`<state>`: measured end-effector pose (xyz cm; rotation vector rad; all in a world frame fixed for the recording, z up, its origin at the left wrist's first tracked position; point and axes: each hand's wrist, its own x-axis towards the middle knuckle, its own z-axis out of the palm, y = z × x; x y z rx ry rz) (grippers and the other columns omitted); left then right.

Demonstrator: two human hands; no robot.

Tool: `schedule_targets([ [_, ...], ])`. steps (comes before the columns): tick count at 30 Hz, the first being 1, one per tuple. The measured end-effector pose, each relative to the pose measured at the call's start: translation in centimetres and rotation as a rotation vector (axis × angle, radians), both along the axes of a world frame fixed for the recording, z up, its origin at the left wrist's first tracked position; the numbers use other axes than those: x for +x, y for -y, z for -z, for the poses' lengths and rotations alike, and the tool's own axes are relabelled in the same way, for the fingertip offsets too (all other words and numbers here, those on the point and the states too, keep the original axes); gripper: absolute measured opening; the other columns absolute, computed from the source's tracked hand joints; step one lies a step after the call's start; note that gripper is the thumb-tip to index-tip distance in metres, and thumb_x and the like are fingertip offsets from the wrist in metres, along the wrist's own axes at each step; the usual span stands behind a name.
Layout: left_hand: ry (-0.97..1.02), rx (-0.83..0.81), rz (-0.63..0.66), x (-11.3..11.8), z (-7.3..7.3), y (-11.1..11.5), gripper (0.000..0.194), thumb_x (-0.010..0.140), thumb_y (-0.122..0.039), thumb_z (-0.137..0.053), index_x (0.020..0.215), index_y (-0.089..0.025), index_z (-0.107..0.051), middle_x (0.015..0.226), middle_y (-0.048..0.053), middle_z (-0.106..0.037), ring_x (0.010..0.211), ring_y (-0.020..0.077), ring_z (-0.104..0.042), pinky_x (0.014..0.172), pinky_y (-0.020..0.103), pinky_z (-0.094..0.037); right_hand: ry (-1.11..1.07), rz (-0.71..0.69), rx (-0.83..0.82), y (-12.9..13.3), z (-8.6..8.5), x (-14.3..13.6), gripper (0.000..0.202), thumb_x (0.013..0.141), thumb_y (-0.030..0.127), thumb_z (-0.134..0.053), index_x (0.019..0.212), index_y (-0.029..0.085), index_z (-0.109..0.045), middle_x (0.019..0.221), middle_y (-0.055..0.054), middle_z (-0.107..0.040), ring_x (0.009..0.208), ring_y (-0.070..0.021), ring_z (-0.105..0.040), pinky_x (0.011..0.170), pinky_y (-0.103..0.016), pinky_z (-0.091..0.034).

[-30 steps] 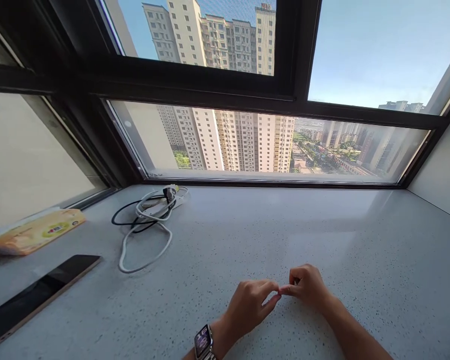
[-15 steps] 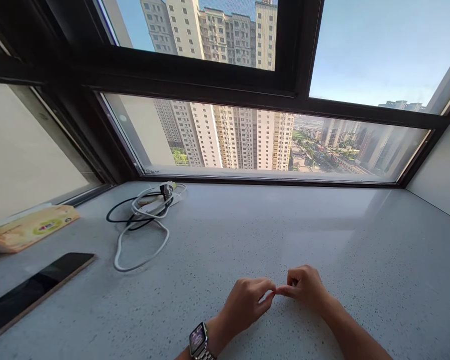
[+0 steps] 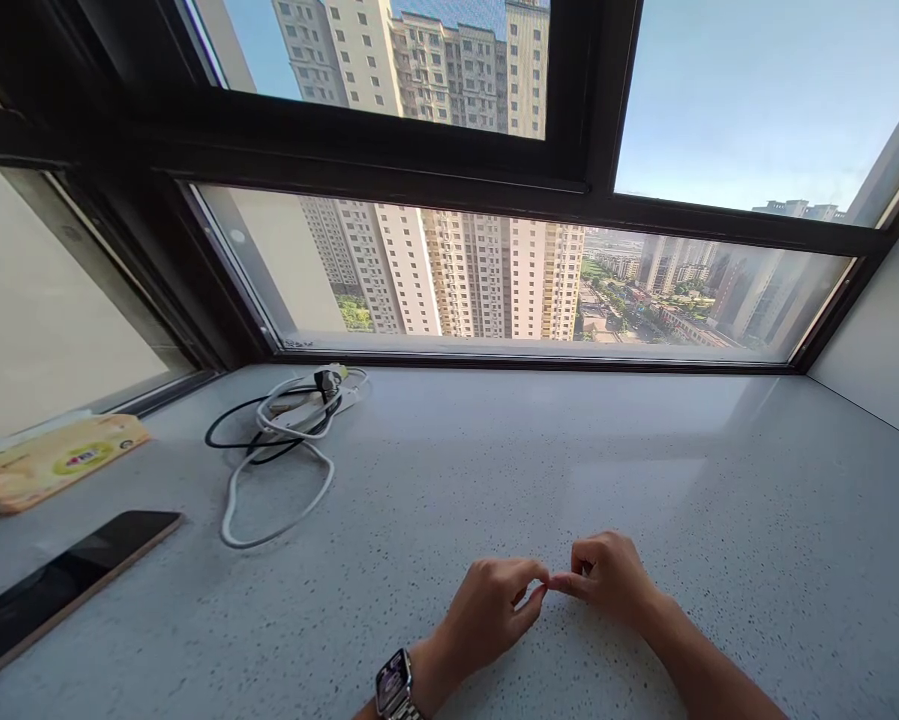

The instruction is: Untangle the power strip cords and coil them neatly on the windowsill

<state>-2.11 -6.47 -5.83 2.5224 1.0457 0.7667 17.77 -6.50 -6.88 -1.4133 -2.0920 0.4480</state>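
My left hand (image 3: 490, 610), with a metal-banded smartwatch (image 3: 393, 682) on its wrist, is closed in a pinch low in the middle of the view. Its thumb and index fingertips meet at the tip of my right thumb (image 3: 569, 583). My right hand (image 3: 605, 572) has its other fingers curled in, with nothing visible inside them. Both hands are just over or resting on the speckled grey-white sill (image 3: 419, 480). Anything tiny between the touching fingertips is too small to tell.
A phone (image 3: 66, 585) lies at the left, with a yellow tissue pack (image 3: 59, 462) behind it. Tangled white and black cables with a power strip (image 3: 295, 415) lie near the dark window frame (image 3: 419, 180). A white wall (image 3: 880, 330) bounds the right side.
The view has shifted slightly, so the phone, tissue pack and cables appear a little further left. Both hands keep the same pose, fingertips touching.
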Motion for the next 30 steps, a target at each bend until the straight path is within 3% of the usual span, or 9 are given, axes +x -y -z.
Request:
schedule_targets([
  [8,-0.046,-0.102,-0.047,0.13,-0.13,-0.06,0.017,0.083,-0.018,-0.049,0.081,-0.019,-0.066,0.049,-0.007,-0.040,0.044,0.0081,-0.038,0.049,0.020,-0.025,0.087,0.009,-0.029,-0.06,0.27,-0.10,0.059,0.083,0.066,-0.047,0.050,0.018,-0.058,0.047,-0.001,-0.056,0.043,-0.0093,-0.039,0.047,-0.023,-0.022],
  [14,-0.071,-0.175,-0.039,0.13,-0.13,-0.07,0.019,0.084,-0.020,-0.047,0.081,-0.016,-0.066,0.049,-0.007,-0.035,0.045,0.0076,-0.032,0.049,0.020,-0.022,0.092,-0.002,-0.043,-0.14,0.37,-0.12,0.065,0.081,0.071,-0.045,0.048,0.016,-0.053,0.044,0.002,-0.046,0.043,-0.0072,-0.031,0.045,-0.023,-0.019],
  [30,-0.110,-0.288,-0.076,0.30,-0.69,-0.10,0.020,0.084,-0.022,-0.048,0.083,-0.016,-0.067,0.052,-0.006,-0.037,0.049,0.0083,-0.033,0.052,0.021,-0.023,0.108,0.022,-0.076,-0.18,0.33,-0.27,0.064,0.079,0.071,-0.049,0.048,0.015,-0.052,0.044,0.002,-0.047,0.043,-0.0066,-0.031,0.046,-0.023,-0.020],
])
